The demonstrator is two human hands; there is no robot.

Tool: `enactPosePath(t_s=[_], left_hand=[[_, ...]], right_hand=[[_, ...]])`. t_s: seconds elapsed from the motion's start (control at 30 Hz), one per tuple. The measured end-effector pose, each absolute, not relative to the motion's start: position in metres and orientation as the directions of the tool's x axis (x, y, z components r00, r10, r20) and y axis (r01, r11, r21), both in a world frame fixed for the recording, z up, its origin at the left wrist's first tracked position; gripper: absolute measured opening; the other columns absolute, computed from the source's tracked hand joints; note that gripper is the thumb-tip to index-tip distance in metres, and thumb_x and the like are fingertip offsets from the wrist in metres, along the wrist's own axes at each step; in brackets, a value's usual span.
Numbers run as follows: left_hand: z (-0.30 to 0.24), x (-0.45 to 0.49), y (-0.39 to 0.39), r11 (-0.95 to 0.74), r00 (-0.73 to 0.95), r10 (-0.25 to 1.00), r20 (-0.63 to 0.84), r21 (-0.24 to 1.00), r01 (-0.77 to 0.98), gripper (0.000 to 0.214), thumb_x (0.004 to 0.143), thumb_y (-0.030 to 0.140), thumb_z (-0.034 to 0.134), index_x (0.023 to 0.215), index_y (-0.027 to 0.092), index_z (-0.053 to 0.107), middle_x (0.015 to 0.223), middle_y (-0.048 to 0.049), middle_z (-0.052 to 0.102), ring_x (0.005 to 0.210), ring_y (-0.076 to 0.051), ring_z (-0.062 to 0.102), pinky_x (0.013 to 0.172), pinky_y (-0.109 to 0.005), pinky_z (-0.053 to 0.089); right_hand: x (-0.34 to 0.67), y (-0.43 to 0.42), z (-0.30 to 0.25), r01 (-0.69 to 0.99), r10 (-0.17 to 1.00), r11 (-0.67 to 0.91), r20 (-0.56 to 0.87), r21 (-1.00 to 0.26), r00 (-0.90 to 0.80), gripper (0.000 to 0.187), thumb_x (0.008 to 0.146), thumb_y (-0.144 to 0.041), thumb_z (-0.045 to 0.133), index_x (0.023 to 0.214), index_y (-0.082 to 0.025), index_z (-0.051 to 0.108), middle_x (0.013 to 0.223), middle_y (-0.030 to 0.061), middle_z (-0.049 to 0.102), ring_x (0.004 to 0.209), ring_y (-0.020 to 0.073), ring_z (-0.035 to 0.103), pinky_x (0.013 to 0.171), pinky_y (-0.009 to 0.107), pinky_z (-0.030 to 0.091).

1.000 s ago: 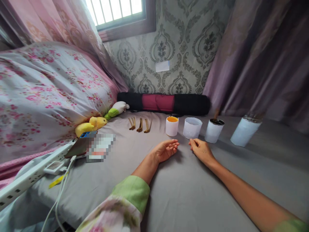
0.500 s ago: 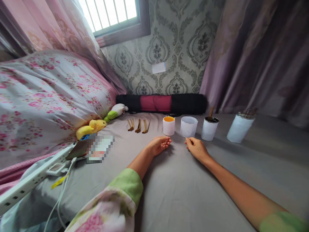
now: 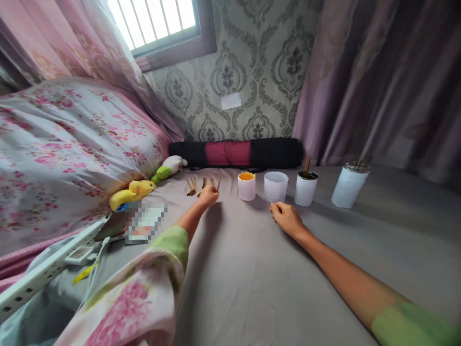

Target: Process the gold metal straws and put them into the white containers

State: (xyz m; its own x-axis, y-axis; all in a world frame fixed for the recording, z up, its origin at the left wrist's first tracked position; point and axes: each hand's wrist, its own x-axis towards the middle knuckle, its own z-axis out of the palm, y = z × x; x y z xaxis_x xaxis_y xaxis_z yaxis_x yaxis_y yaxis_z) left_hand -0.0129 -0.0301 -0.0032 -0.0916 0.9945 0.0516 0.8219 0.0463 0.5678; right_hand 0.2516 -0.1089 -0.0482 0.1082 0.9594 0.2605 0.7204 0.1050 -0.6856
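My left hand reaches to the rightmost of three small groups of thin brown sticks, closed and covering their lower part; whether its hidden fingertips grip any stick I cannot tell. The left group of sticks lies in a V shape on the grey sheet, and the middle group is partly behind the hand. My right hand rests just in front of a wide white cup, its fingers curled in a pinch; anything in them is hidden. Left of that cup stands a white cup with an orange inside.
To the right stand a white-wrapped can holding brown sticks and a taller wrapped can with thin rods. A black-and-red roll lies along the wall. Plush toys, a phone and a power strip are at left.
My left hand has moved left and forward from near the orange cup to the rightmost sticks, its fingers closing. The right hand stays near the wide cup. The view has shifted slightly.
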Motion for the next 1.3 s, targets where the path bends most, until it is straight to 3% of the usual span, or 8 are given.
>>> enactPosePath(t_s=[0.13, 0.43, 1.3], left_hand=[[0.006, -0.027, -0.023, -0.001, -0.058, 0.990, 0.130, 0.418, 0.909, 0.017, 0.064, 0.015, 0.054, 0.073, 0.014, 0.068, 0.073, -0.0073, 0.065, 0.079, -0.018, 0.059, 0.068, -0.022, 0.042], [0.005, -0.038, -0.010, -0.075, 0.043, 0.990, 0.132, 0.241, 0.968, 0.019, 0.063, 0.014, 0.053, 0.072, 0.015, 0.069, 0.073, -0.0066, 0.066, 0.076, -0.017, 0.059, 0.065, -0.019, 0.041], [-0.013, -0.035, 0.002, -0.060, 0.041, 0.993, 0.108, 0.178, 0.982, 0.020, 0.063, 0.016, 0.055, 0.079, 0.017, 0.068, 0.089, -0.0085, 0.066, 0.087, -0.018, 0.059, 0.074, -0.020, 0.042]], right_hand=[[0.252, -0.109, -0.049, 0.726, 0.961, 0.097, 0.254, -0.681, 0.111, 0.035, 0.080, -0.040, 0.035, 0.071, -0.019, 0.062, 0.067, 0.0037, 0.063, 0.059, 0.0132, 0.054, 0.053, 0.022, 0.031], [0.252, -0.107, -0.050, 0.734, 0.963, 0.089, 0.245, -0.674, 0.109, 0.036, 0.080, -0.040, 0.035, 0.072, -0.019, 0.063, 0.068, 0.0039, 0.064, 0.058, 0.0129, 0.053, 0.051, 0.022, 0.030], [0.252, -0.110, -0.048, 0.735, 0.963, 0.092, 0.248, -0.671, 0.106, 0.036, 0.081, -0.041, 0.035, 0.072, -0.020, 0.063, 0.066, 0.0027, 0.063, 0.059, 0.0126, 0.053, 0.052, 0.022, 0.030]])
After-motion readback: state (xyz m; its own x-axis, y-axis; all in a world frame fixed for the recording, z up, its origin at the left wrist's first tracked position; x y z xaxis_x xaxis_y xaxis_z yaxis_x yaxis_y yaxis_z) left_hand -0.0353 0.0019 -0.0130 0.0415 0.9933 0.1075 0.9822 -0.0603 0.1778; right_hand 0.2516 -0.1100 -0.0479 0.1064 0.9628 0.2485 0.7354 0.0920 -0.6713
